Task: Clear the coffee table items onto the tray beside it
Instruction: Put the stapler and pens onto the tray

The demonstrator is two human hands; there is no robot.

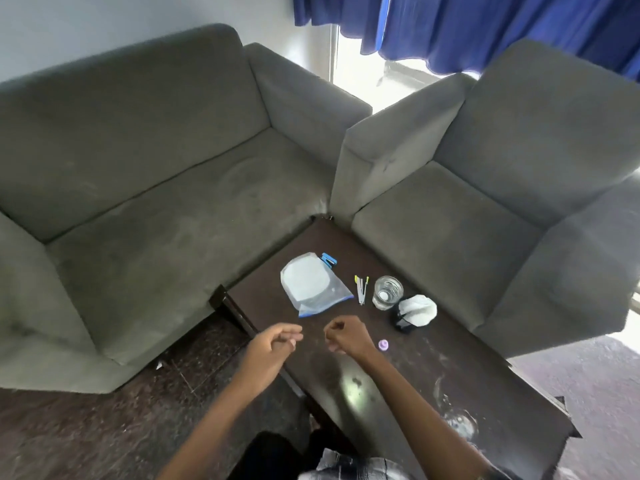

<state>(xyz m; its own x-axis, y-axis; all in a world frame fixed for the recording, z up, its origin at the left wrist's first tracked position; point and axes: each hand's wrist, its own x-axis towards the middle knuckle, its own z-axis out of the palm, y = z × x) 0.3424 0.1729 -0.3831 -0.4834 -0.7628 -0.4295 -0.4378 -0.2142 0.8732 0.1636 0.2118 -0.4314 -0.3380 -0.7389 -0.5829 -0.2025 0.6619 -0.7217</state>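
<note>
Right now both hands hover over the near-left edge of the coffee table (398, 358), empty. The left hand (277, 341) is loosely curled, fingers half open, gripping nothing. The right hand (346, 336) is curled into a loose fist, also holding nothing visible.

Items lie just beyond the hands, toward the table's far corner. The plastic bag (313, 285) is nearest, straight ahead of both hands, its long axis running from the far corner back toward them; a white round thing is inside. A blue stapler (329, 260) touches its far end. The pens (362, 289) lie right of the bag, long axis pointing roughly at the right hand. Beyond them stands the glass (388, 292), upright, looks empty or with clear water, hard to tell. A white cloth (417, 310) sits on a dark object near the right edge. A small purple cap (383, 344) lies just beside the right wrist.

No tray in view. Likely next: right hand takes cap or pens, left takes bag.
</note>
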